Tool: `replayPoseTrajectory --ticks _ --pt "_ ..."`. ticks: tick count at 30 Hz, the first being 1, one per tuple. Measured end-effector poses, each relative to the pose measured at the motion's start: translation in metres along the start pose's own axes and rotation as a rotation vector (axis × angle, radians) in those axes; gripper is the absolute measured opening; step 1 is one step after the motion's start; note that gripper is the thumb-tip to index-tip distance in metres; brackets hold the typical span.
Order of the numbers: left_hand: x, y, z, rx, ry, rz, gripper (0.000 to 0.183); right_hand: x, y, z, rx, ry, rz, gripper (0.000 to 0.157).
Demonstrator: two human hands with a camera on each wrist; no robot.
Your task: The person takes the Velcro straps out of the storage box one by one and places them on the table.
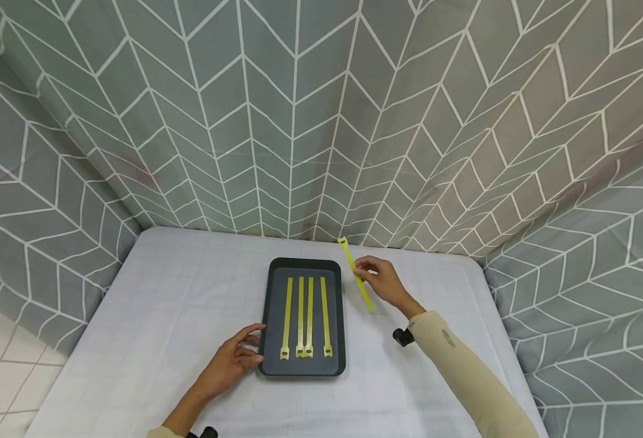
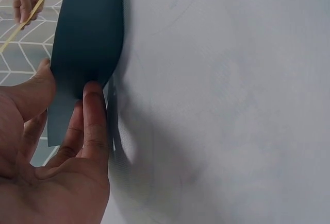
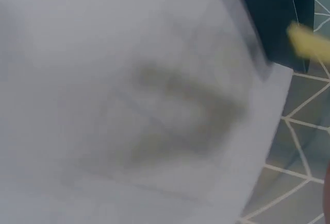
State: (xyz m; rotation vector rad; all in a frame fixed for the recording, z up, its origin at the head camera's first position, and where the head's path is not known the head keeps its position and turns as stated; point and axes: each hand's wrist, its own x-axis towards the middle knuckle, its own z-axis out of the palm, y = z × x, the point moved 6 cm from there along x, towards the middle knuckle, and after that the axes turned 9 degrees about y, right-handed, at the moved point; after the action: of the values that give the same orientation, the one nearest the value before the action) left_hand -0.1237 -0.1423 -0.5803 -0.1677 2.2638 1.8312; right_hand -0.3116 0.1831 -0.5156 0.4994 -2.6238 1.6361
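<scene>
My right hand (image 1: 382, 281) pinches a yellow hook-and-loop cable tie (image 1: 363, 291) just beyond the right side of a dark tray (image 1: 340, 328). The tie slants, its slotted head at the far end. Several similar cable ties (image 1: 287, 316) lie lengthwise in the tray, slotted ends toward me. At the tray's near left edge, my left hand (image 1: 228, 363) holds the rim with thumb and fingers. The left wrist view shows fingers (image 2: 94, 116) against the tray's outer wall (image 2: 90, 28). In the right wrist view, the tie's blurred end (image 3: 308, 42) appears beside the tray, with most of the hand out of frame.
The tray stands on a table with a white cloth (image 1: 179, 292). A grey curtain with white chevron lines (image 1: 321, 121) rises behind the table and along both sides. Floor tiles (image 1: 3, 365) show at the lower left.
</scene>
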Motion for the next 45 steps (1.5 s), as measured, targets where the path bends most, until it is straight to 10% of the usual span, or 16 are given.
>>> replayPoseTrajectory --ticks 16,45 --pt "-0.001 0.003 0.000 0.003 -0.007 -0.004 0.067 -0.034 0.039 -0.010 0.224 0.088 0.416 0.031" --pt "0.000 0.003 0.002 0.001 -0.013 -0.017 0.067 -0.095 0.084 -0.046 0.066 0.196 0.595 0.033"
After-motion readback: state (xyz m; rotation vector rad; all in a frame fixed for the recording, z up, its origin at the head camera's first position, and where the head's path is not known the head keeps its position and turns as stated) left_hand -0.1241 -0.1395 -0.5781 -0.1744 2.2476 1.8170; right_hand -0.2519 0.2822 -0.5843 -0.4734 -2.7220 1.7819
